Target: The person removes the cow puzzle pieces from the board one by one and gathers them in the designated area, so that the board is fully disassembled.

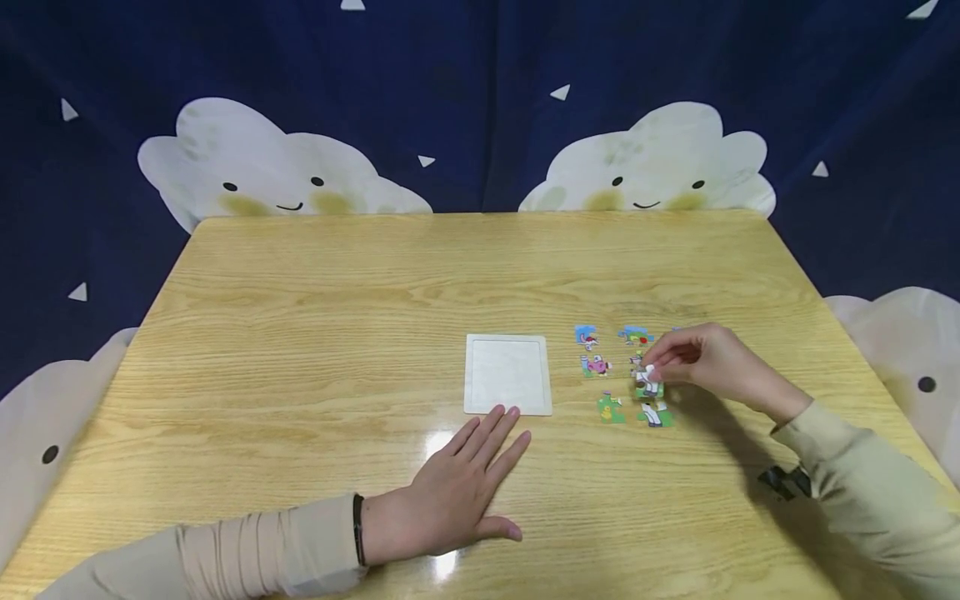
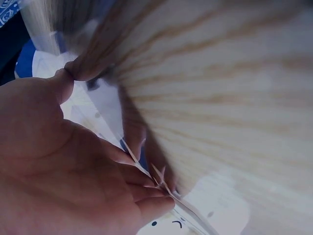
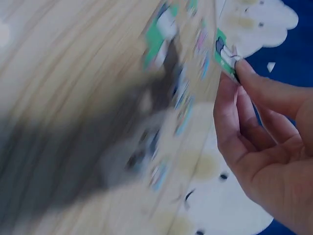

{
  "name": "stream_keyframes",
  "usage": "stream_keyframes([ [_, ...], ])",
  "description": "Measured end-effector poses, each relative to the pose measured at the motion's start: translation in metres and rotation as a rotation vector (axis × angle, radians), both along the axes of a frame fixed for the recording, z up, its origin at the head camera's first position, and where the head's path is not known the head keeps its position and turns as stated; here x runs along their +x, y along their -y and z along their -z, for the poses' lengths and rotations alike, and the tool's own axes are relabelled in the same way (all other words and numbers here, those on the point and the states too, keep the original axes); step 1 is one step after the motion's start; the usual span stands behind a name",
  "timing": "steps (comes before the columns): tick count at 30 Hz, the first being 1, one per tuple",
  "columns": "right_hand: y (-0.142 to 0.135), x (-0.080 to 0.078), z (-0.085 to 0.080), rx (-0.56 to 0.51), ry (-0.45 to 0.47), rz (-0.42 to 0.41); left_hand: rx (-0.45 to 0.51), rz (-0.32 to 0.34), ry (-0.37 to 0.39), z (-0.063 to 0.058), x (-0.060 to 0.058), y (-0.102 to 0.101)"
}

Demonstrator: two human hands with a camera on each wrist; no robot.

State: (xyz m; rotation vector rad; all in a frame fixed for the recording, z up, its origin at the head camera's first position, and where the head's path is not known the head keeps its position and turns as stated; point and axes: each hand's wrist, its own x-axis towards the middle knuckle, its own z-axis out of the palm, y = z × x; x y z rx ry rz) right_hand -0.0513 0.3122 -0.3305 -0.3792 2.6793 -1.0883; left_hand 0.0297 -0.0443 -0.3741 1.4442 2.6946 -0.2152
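Note:
Between thumb and fingers, my right hand pinches a puzzle piece with green and white print, held above the table. Below and around it lie several loose puzzle pieces, among them a green-and-white one, a pink one and a blue-topped one. My right hand hides part of this group. To their left lies a square white puzzle tray with a raised rim. My left hand is flat with straight fingers, its fingertips touching the tray's near edge.
Everything lies on a wood-grain table. A dark blue curtain with white clouds hangs behind the far edge. A green piece with a yellow figure lies right of the tray. A dark strap is at the right sleeve.

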Motion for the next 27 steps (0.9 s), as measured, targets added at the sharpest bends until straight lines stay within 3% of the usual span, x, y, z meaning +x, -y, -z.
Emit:
stream_keyframes([
  [8,-0.046,0.013,0.010,0.038,-0.006,0.011,0.001,-0.001,-0.006,0.000,0.001,0.000],
  [18,-0.070,0.027,0.025,0.099,-0.034,0.010,0.016,-0.002,0.020,0.001,0.001,-0.001],
  [27,-0.070,0.035,0.034,0.198,-0.210,0.006,0.012,-0.008,0.024,0.002,0.001,-0.001],
])
